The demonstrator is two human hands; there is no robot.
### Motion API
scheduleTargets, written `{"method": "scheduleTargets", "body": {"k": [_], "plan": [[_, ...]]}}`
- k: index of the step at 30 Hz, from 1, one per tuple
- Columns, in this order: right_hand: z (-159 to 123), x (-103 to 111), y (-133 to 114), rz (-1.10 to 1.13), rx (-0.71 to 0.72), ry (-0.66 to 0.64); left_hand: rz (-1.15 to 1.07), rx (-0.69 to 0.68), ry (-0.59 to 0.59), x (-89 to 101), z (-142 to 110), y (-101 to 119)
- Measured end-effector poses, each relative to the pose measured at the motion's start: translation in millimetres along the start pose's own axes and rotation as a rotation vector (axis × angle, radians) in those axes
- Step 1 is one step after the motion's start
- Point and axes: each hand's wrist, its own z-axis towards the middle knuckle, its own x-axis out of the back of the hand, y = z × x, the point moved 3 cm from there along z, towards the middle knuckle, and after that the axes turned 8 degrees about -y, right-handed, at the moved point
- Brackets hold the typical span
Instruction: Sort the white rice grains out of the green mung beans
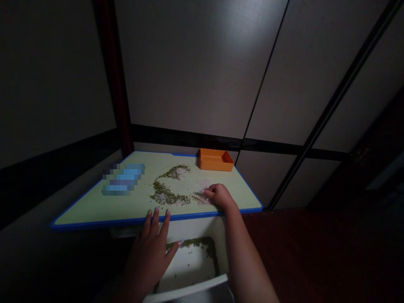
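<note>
Small green beans (167, 195), like mung beans, lie scattered in a curved band across the pale tabletop (224, 185). My left hand (151, 248) is open, its fingers spread at the table's blue front edge, with the thumb over a white bin (189, 269). My right hand (219, 195) is closed, fingertips pressed together low over the right part of the tabletop, beside a few stray beans. What it pinches, if anything, is too small to make out. A faint pinkish printed patch (203, 185) shows on the surface by that hand.
An orange open box (216, 163) stands at the back right of the table. A blurred blue rectangular item (124, 180) lies at the left. More beans line the far and right inner edges of the bin below. Panelled cabinet doors (195, 75) rise behind.
</note>
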Motion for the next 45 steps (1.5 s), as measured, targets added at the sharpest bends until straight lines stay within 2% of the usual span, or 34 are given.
{"method": "scheduleTargets", "body": {"k": [9,17,21,25,28,32,38,45], "plan": [[-1.2,5.6,-15.2,-0.228,0.004,0.065,0.014,-0.009,-0.005,-2.9,0.7,-2.1],[0.8,12.0,-13.0,-0.303,-0.027,0.112,0.037,-0.042,0.038,-6.2,0.7,-4.6],[4.2,11.1,-9.0,-0.267,-0.026,0.143,0.049,-0.027,0.033,-7.1,0.6,-4.9],[1.7,15.5,0.3,-0.210,-0.110,0.236,0.054,-0.041,0.035,-7.1,0.0,-4.8],[-2.8,22.0,5.5,-0.257,-0.212,0.278,0.057,-0.056,0.050,-7.3,0.7,-5.2],[-7.0,27.4,1.5,-0.306,-0.247,0.229,0.060,-0.066,0.067,-8.1,1.7,-5.9],[-10.3,28.9,-8.4,-0.326,-0.197,0.126,0.063,-0.073,0.087,-10.1,0.4,-7.2],[-8.6,26.8,2.8,-0.356,-0.238,0.098,0.068,-0.091,0.115,-11.6,0.8,-8.1]]}}
